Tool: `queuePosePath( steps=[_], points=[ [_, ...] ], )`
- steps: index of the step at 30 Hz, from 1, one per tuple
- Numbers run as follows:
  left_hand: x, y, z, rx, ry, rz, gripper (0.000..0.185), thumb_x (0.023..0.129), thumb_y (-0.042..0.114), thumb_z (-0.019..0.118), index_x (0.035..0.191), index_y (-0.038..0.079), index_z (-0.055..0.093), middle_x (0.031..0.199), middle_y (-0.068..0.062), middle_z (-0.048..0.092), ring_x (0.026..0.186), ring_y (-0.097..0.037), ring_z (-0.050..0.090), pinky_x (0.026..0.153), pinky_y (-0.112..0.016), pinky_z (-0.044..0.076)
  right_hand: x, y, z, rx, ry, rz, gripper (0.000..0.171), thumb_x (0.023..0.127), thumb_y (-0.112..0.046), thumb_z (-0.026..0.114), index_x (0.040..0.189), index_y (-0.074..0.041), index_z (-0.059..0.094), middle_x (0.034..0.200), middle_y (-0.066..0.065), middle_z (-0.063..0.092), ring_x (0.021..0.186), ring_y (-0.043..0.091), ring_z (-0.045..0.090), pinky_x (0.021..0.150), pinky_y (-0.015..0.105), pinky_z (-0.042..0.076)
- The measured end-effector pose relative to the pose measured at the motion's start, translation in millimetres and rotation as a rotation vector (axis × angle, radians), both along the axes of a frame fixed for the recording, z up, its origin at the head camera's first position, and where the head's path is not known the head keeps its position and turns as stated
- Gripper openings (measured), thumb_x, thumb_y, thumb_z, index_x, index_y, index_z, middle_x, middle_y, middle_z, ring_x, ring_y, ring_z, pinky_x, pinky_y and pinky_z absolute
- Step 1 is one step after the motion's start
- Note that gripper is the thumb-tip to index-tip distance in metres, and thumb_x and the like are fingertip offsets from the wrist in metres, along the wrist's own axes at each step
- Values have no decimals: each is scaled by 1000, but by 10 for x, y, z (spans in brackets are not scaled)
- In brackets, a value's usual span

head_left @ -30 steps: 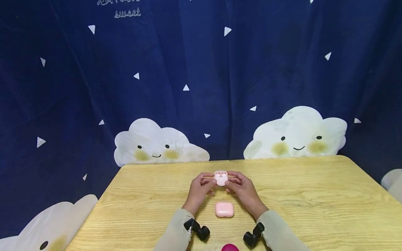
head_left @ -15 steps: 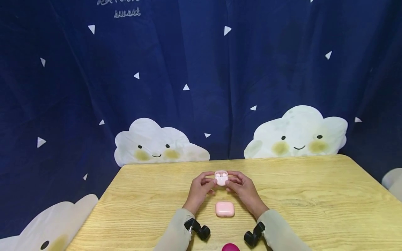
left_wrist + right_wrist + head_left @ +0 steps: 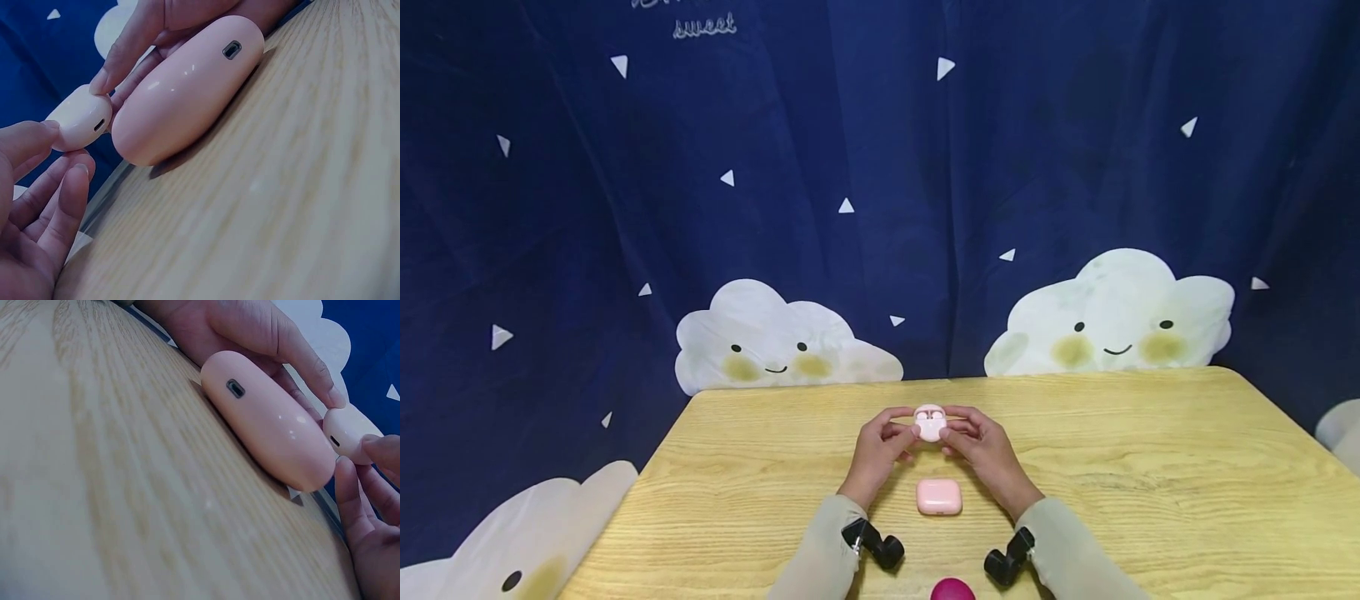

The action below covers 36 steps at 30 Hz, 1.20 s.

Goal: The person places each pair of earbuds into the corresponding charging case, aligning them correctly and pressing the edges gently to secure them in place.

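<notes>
Head view: both hands meet over the middle of the wooden table, left hand and right hand each pinching a side of a small open pink earbud case, probably so it stays level with the lid up. Closer to the person, a second closed pink case lies flat between the wrists, untouched. Navy cloud curtain behind.
</notes>
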<state>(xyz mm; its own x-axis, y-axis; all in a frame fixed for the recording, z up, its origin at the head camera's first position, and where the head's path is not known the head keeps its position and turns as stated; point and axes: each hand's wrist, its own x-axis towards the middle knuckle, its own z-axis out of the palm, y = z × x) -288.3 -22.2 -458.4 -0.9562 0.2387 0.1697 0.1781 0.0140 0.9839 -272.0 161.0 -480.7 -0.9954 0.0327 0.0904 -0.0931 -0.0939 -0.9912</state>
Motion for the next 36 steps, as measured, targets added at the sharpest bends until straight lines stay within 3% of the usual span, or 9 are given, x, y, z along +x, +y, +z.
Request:
queuePosePath(
  steps=[8,26,29,36],
  points=[
    [33,2,28,1,-19,-3,30,89,4,67,119,0,63,90,-22,68,85,-47,64,65,-47,56,-3,0,-21,6,-6,-8,39,89,-5,67,127,-2,58,108,19,66,86,17,66,75,30,56],
    [39,-1,42,31,-6,-19,29,89,3,67,117,-4,62,88,-22,68,82,-42,67,59,-36,56,6,4,-15,7,-5,-7,37,89,-5,68,125,0,58,108,19,66,87,16,66,76,31,56],
    [14,6,9,27,-14,-11,27,89,3,67,115,-4,63,88,-22,68,82,-41,67,59,-35,56,9,4,-7,4,-4,-8,36,89,-5,68,123,0,59,107,20,66,86,17,66,76,31,56],
    [-154,18,-227,41,-22,3,27,89,7,68,115,2,64,89,-19,68,80,-37,68,57,-32,54,8,-7,-8,-6,-2,-12,35,89,-4,68,122,1,59,106,20,65,87,18,65,76,32,56]
  ],
)
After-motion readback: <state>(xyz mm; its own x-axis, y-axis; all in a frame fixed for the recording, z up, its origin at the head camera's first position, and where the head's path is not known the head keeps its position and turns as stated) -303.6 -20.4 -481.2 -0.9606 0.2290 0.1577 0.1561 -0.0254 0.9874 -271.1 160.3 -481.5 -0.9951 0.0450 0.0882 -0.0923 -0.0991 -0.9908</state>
